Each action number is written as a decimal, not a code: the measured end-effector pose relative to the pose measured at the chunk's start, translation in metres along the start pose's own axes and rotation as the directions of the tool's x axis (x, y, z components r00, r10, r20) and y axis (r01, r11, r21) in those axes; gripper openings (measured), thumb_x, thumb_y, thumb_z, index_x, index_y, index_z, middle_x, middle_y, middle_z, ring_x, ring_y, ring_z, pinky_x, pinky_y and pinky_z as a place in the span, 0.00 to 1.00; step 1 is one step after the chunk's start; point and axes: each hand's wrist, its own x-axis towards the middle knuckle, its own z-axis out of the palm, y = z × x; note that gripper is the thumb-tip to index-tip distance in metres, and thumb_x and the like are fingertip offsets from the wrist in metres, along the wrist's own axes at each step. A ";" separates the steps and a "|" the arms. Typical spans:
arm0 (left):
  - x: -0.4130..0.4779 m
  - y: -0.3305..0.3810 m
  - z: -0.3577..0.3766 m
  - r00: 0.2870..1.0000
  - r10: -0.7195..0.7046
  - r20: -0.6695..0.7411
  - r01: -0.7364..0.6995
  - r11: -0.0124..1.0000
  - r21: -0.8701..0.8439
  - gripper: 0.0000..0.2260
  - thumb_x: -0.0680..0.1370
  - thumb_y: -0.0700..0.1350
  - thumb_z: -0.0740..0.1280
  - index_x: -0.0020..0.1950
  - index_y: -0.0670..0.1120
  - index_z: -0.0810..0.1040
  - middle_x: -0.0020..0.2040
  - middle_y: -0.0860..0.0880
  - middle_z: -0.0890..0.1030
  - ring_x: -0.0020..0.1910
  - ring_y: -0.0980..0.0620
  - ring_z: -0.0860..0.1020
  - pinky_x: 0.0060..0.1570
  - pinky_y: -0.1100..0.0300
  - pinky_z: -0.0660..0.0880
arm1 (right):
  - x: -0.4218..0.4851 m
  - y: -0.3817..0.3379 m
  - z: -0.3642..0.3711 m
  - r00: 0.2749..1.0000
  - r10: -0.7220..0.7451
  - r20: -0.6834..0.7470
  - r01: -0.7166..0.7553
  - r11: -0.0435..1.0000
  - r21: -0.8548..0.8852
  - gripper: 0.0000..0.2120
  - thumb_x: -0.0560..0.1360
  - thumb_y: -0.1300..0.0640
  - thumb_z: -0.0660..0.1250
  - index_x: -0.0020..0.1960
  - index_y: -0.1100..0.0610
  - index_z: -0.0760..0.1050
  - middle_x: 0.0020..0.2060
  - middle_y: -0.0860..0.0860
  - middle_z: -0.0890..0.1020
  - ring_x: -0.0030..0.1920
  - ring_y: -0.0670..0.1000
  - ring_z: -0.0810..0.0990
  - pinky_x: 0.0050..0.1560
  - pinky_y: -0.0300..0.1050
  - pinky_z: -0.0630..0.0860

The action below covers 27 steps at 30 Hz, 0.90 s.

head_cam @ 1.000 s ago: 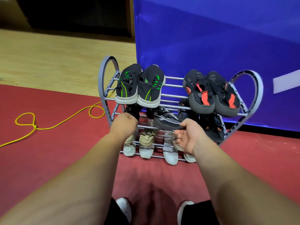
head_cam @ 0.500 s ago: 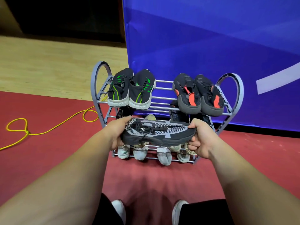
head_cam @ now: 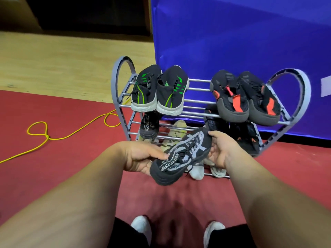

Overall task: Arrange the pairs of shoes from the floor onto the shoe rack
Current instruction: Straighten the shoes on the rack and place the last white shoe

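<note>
— Where's the shoe (head_cam: pixel 182 158)?

— In the air just in front of the rack (head_cam: pixel 118 90), level with its lower rails and resting on none of them. It's tilted. The end with the white lettering is low and toward the person, and the other end points up at the rack.

— Who's got hold of it?

— Both hands. The left hand (head_cam: pixel 141 158) grips the lettered end, thumb across the top and fingers underneath. The right hand (head_cam: pixel 221 151) clasps the far end, thumb on top and palm along the side.

— And its mate (head_cam: pixel 148 126)?

— On the middle tier at the left, lettered end facing out. There's a gap beside it on that tier.

— What else is on the rack?

— On the top tier, a green pair (head_cam: pixel 159 90) at the left and a red pair (head_cam: pixel 245 97) at the right, both with heels outward. A black pair (head_cam: pixel 249 138) sits on the middle tier at the right. Lower down is a beige pair (head_cam: pixel 176 133), partly hidden by the hands. At the bottom is a white pair (head_cam: pixel 197 171), with only the heels showing past the held shoe.

— And around it?

— The rack stands on a red mat (head_cam: pixel 53 167), close against a blue panel (head_cam: pixel 232 42). A yellow cord (head_cam: pixel 71 135) loops over the mat to the left. Beyond that is wooden floor (head_cam: pixel 53 65). The person's own white trainers (head_cam: pixel 141 226) are at the near edge.
</note>
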 end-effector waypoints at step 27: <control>0.053 0.001 -0.058 0.382 0.409 -0.829 -0.156 0.912 0.379 0.10 0.74 0.52 0.71 0.43 0.49 0.73 0.39 0.51 0.80 0.41 0.45 0.79 0.45 0.52 0.76 | 0.052 0.028 0.088 0.971 -0.238 0.032 0.236 0.921 -0.311 0.05 0.80 0.56 0.67 0.51 0.58 0.77 0.41 0.56 0.82 0.33 0.50 0.76 0.32 0.43 0.79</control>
